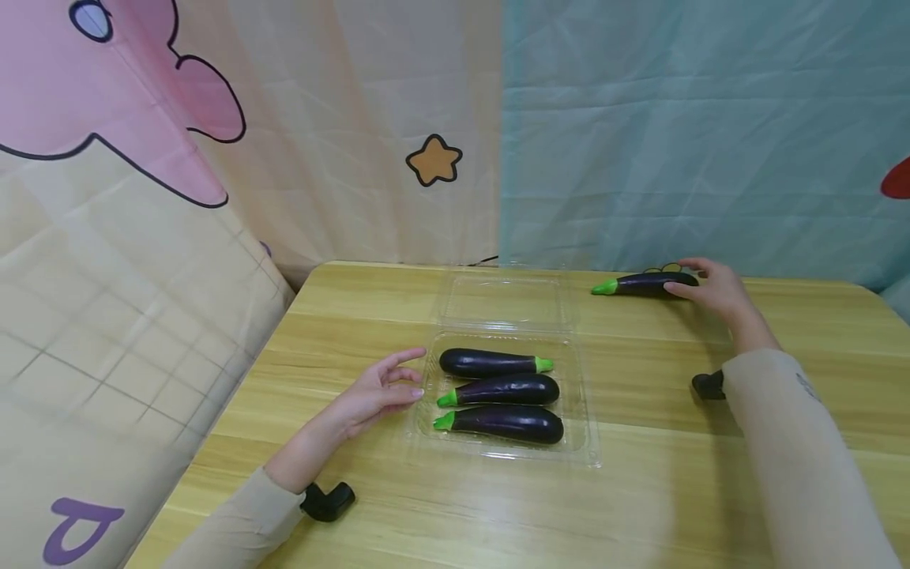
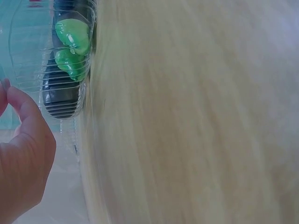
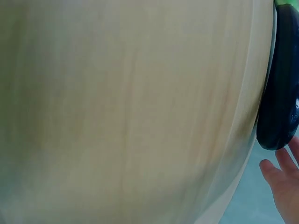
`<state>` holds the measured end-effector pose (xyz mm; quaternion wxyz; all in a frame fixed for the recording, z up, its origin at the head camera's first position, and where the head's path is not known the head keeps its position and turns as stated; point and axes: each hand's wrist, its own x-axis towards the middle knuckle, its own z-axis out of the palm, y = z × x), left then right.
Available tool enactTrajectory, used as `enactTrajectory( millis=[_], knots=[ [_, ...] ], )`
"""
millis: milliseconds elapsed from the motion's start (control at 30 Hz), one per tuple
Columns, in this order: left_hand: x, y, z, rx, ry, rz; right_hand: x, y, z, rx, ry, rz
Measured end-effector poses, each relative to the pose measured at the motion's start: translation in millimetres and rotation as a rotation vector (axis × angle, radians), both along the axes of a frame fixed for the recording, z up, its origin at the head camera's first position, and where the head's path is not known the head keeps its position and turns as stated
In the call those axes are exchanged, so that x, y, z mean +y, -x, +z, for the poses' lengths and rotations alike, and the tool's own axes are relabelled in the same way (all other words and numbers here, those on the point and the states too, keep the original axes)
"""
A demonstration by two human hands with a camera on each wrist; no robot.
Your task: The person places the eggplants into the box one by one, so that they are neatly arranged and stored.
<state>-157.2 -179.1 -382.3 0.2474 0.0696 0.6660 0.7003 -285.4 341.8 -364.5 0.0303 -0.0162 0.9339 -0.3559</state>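
Observation:
A clear plastic clamshell box lies with its lid folded back. Inside are three eggplants: the rear one, the middle one and the front one. The rear one's green stem points right, the other two left. Beside the box's left rim, my left hand has its fingers loosely extended, holding nothing. A fourth eggplant lies near the table's back edge. My right hand reaches around its blunt end, thumb and fingers spread; in the right wrist view, fingertips are close to that end.
The wooden table ends at a printed cloth backdrop behind and a cloth along the left. A black wrist mount sits on the left wrist, another mount on the right.

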Motion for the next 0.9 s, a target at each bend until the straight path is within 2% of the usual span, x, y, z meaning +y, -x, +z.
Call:
enactTrajectory(
  millis=[433, 767, 900],
  knots=[
    [0.8, 0.7, 0.7, -0.011, 0.004, 0.007, 3.1, 7.7, -7.1, -0.020, -0.071, 0.061],
    [1.1, 0.7, 0.9, -0.005, 0.003, -0.001, 1.6, 3.8, -9.9, 0.045, -0.083, 0.069],
    [0.5, 1.0, 0.4, -0.005, 0.003, -0.002, 0.0, 1.5, -9.5, 0.031, -0.081, 0.071]
  ],
)
